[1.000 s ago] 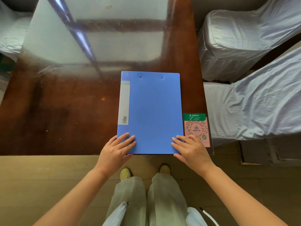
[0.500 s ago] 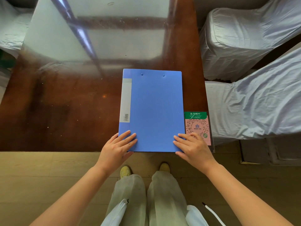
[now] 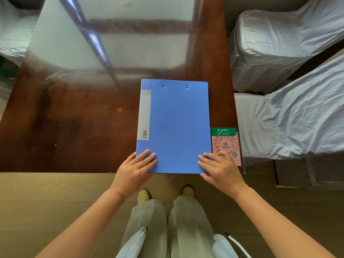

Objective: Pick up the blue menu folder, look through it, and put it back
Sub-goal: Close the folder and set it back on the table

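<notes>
The blue menu folder [image 3: 176, 125] lies closed and flat on the dark wooden table [image 3: 74, 118], its near edge at the table's front edge. A grey label strip runs down its left side. My left hand [image 3: 135, 169] rests with its fingers spread on the folder's near left corner. My right hand [image 3: 220, 169] has its fingers on the near right corner and partly over a card beside it. Neither hand has closed around the folder.
A pink and green QR code card [image 3: 226, 144] in a clear sleeve lies right of the folder at the table's corner. Chairs in white covers [image 3: 290, 112] stand close on the right, another at the far left [image 3: 11, 34]. Wooden floor lies below the table edge.
The view has shifted slightly, so the folder sits a little higher in frame. Both hands stay on the folder's near corners, and the folder has not visibly moved on the table.
</notes>
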### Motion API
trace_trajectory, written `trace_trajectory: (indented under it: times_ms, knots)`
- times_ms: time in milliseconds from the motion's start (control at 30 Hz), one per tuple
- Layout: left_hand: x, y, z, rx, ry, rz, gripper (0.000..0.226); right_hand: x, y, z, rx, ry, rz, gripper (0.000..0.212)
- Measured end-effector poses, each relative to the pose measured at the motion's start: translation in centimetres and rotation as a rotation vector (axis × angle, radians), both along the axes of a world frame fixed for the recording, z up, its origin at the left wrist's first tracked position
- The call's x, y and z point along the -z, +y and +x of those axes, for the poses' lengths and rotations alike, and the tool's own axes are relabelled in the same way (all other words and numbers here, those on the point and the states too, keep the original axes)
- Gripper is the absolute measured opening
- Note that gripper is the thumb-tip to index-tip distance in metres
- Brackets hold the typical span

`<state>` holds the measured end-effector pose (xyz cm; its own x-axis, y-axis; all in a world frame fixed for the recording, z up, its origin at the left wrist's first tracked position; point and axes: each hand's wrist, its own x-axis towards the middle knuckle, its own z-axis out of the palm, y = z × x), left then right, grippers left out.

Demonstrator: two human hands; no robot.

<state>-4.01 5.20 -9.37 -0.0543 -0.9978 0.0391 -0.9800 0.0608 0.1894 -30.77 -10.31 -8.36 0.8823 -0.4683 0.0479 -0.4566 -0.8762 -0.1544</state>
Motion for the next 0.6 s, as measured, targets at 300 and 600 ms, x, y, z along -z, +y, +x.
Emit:
trace_trajectory:
  times_ms: [300,600]
  knots:
    - [0.21,0.25,-0.05,0.001,-0.019,-0.019,0.055,0.00,0.03,-0.01,0.002,0.023,-0.008,0.036]
    - [0.39,0.16,0.08,-0.012,0.015,0.023,0.054,-0.12,0.06,0.12,0.006,0.019,0.005,0.035]
